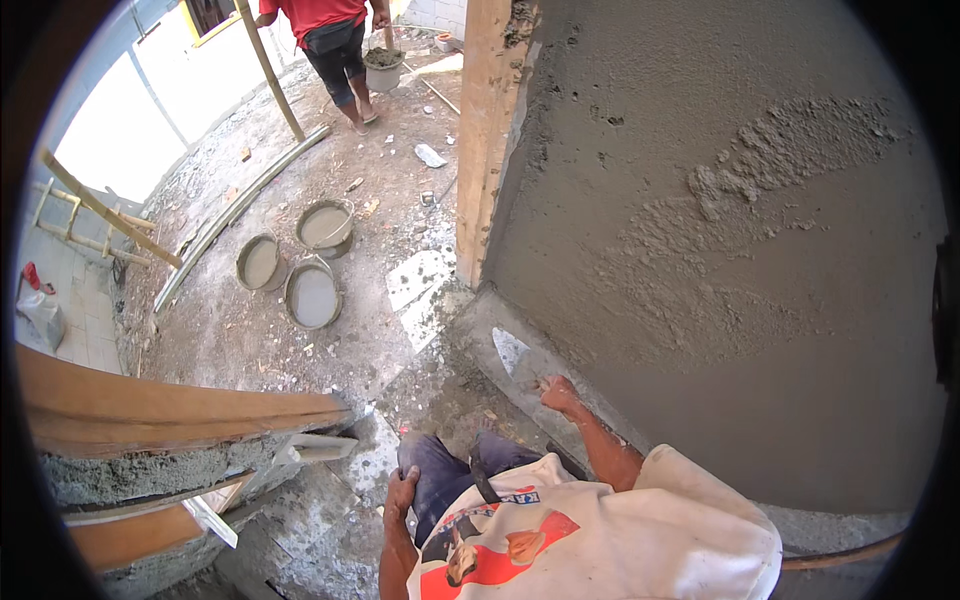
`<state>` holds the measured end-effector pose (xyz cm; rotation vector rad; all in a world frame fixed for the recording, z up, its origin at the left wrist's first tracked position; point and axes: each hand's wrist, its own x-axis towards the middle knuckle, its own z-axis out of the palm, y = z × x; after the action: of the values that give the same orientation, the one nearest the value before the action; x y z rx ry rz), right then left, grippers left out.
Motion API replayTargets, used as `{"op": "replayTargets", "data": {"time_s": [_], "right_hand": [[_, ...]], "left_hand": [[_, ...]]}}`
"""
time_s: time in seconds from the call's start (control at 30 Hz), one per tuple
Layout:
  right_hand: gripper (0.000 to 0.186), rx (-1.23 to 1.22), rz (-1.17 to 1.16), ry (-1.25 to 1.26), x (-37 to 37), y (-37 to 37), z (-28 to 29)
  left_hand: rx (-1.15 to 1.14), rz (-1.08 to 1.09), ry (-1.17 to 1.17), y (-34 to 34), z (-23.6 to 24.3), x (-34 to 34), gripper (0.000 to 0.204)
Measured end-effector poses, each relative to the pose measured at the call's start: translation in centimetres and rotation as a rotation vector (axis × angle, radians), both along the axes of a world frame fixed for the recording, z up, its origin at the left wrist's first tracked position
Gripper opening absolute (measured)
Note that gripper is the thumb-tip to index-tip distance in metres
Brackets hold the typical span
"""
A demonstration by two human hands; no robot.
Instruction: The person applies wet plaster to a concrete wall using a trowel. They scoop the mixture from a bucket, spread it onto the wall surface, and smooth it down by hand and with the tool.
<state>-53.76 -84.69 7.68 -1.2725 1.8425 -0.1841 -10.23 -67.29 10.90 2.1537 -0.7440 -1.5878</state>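
Note:
My right hand (pixel 560 395) is closed round a trowel, whose pointed metal blade (pixel 508 348) rests on the grey cement ledge (pixel 480 315) at the foot of the freshly plastered wall (pixel 760 300). A rough band of thicker mortar (pixel 750 160) crosses the wall's upper right. My left hand (pixel 402 488) lies on my left thigh (pixel 435 465), fingers resting on the dark trouser cloth, holding nothing that I can see.
Three buckets (pixel 312 295) of grey mix stand on rubble-strewn ground, with long strips (pixel 240 215) and bamboo poles (pixel 110 205) beyond. A person in red (pixel 325 20) carries a filled bucket (pixel 383 70). A wooden post (pixel 480 150) and plank structure (pixel 180 400) flank me.

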Motion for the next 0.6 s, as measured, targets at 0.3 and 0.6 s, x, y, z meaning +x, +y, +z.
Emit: {"op": "replayTargets", "data": {"time_s": [0.3,0.6], "right_hand": [[0.039,0.464,-0.136,-0.111,5.7,-9.0,-0.8],[0.023,0.763,0.096,0.411,7.5,-6.8,-4.5]], "left_hand": [[-0.020,0.046,0.032,-18.3,-2.4,8.1,0.094],[0.015,-0.099,-0.067,-38.2,-17.0,21.1,0.078]]}}
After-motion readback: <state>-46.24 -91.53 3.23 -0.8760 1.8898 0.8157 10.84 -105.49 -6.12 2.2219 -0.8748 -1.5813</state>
